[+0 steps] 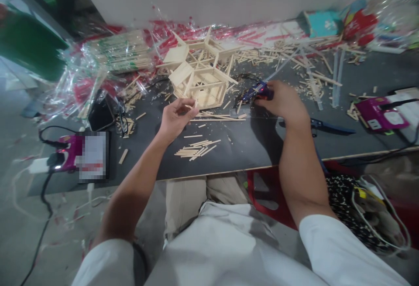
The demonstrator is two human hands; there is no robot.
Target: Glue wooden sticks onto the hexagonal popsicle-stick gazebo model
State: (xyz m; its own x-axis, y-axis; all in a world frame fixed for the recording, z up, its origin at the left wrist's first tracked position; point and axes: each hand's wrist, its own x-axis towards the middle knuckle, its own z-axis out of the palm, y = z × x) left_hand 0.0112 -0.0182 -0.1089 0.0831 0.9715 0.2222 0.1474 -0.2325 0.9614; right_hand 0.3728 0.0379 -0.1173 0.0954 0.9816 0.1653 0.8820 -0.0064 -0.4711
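Note:
My left hand [176, 118] is closed in a pinch, with a short pale wooden stick [197, 102] showing at the fingertips. Just beyond it stands a hexagonal frame built of wooden sticks [209, 90], with flat panels on its left side. My right hand [283, 103] is wrapped around a blue glue gun [255, 90], whose nozzle side is hard to make out. A clear glue stick [283, 64] slants up behind the gun. On the dark table [229, 155], loose cut sticks [197, 148] lie in front of the frame.
Blue-handled pliers or cutters [332, 127] lie right of my right forearm. Purple power strips [381, 114] sit at both ends, with cables. A phone [93, 156] rests at the left edge. Plastic-wrapped stick bundles [119, 50] and scraps crowd the back.

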